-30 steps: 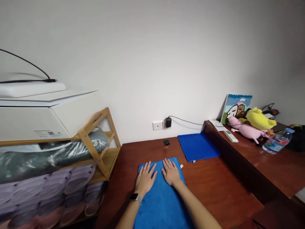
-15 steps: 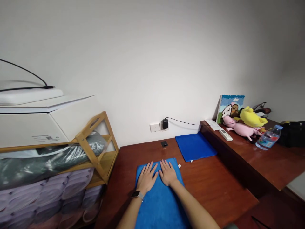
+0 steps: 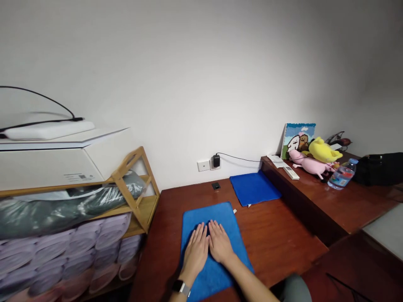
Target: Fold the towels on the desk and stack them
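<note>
A light blue cloth [image 3: 214, 213] lies spread flat on the reddish-brown desk [image 3: 270, 235], with a small white tag at its right edge. My left hand [image 3: 197, 250] rests palm down on the middle of this cloth, fingers stretched forward; a watch [image 3: 181, 287] is on that wrist. Beside it, my right hand [image 3: 219, 243] also lies flat on the cloth, thumb against or very near the left thumb. Neither hand grips anything. Farther back on the right, a darker blue cloth [image 3: 254, 188] lies against the raised ledge.
On the raised ledge [image 3: 321, 197] stand a water bottle [image 3: 343, 174], a pink plush toy [image 3: 310, 163], a yellow plush toy [image 3: 324, 150] and a remote [image 3: 291, 173]. A charger [image 3: 216, 160] with a cable is plugged into the wall. At left stands a wooden rack [image 3: 143, 209] with slippers.
Both hands have slid back toward me over the light blue cloth and drawn closer together, fingers less spread. More of its far end shows. The camera view has shifted slightly.
</note>
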Demonstrator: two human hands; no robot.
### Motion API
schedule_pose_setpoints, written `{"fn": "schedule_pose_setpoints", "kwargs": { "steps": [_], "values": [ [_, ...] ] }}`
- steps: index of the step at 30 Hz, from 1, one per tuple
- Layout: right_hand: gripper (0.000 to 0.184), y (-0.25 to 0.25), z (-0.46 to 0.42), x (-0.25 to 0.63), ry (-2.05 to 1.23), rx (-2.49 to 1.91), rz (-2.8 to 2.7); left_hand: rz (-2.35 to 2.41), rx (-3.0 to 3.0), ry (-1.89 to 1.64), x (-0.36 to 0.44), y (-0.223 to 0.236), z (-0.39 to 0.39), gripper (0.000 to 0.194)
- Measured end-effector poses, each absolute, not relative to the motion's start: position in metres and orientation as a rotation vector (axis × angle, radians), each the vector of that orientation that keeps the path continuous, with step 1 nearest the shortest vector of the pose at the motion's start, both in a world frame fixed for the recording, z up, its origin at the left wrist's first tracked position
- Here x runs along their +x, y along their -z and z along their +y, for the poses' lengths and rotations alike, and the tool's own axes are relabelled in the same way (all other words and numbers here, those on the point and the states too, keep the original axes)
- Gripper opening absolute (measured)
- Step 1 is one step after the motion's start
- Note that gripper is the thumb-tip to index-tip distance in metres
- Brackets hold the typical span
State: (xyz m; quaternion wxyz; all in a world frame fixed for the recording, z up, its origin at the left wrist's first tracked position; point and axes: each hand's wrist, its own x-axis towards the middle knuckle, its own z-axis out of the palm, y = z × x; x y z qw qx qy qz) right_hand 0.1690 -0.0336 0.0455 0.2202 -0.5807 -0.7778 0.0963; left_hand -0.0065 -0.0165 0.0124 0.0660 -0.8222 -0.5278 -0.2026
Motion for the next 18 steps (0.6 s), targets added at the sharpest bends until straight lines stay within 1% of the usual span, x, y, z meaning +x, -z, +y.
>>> {"fn": "schedule_pose_setpoints", "kwargs": {
  "steps": [2,4,9,11,14,16,18],
  "values": [
    [0.063,-0.041,-0.051,0.174,-0.318,-1.661,-2.156,-1.68,-2.472,0.548,-0.005,-0.003,-0.038,0.061],
    [0.064,-0.043,-0.062,0.197,-0.336,-1.784,-2.136,-1.754,-2.459,0.495,-0.019,0.001,-0.049,0.064],
    [0.065,-0.066,-0.078,0.255,-0.328,-2.114,-2.009,-1.855,-2.356,0.433,-0.055,-0.01,-0.062,0.067],
    [0.065,-0.072,-0.087,0.248,-0.294,-2.077,-1.993,-1.822,-2.332,0.482,-0.047,-0.017,-0.071,0.066],
    [0.063,-0.07,-0.105,0.21,-0.254,-1.847,-2.069,-1.653,-2.475,0.514,-0.016,-0.025,-0.088,0.062],
    [0.063,-0.064,-0.118,0.188,-0.279,-1.735,-2.142,-1.587,-2.572,0.475,0.0,-0.024,-0.099,0.06],
    [0.062,-0.055,-0.131,0.184,-0.303,-1.744,-2.16,-1.623,-2.576,0.448,-0.002,-0.017,-0.111,0.06]
  ]
}}
